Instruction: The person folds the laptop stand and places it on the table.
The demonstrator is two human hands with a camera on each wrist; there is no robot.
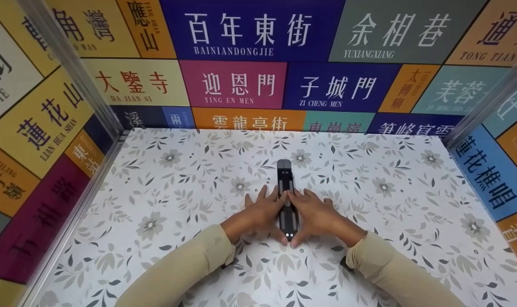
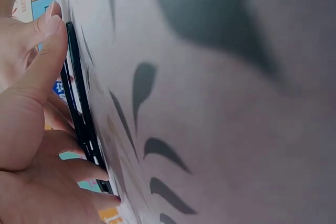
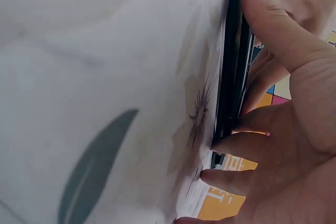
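A long, narrow black folding stand (image 1: 288,219), which looks like a folded laptop stand, lies lengthwise on the flowered tabletop. Slots run along it, and its far end has a grey pad. My left hand (image 1: 265,213) touches its left side, fingers spread and mostly straight, thumb at the near end. On the other side my right hand (image 1: 316,213) mirrors this, its thumb beside the left one. The fingers cover part of the stand's middle. In the left wrist view the stand's thin edge (image 2: 81,98) shows beside the fingers; the right wrist view shows its dark edge (image 3: 231,66) too.
The white tabletop (image 1: 156,264) carries a leaf and flower print. Coloured panels with large characters (image 1: 237,85) rise behind it and at both sides. Clear upright strips (image 1: 83,72) stand at the back corners. Dark wrist straps (image 1: 347,264) peek out below the sleeves.
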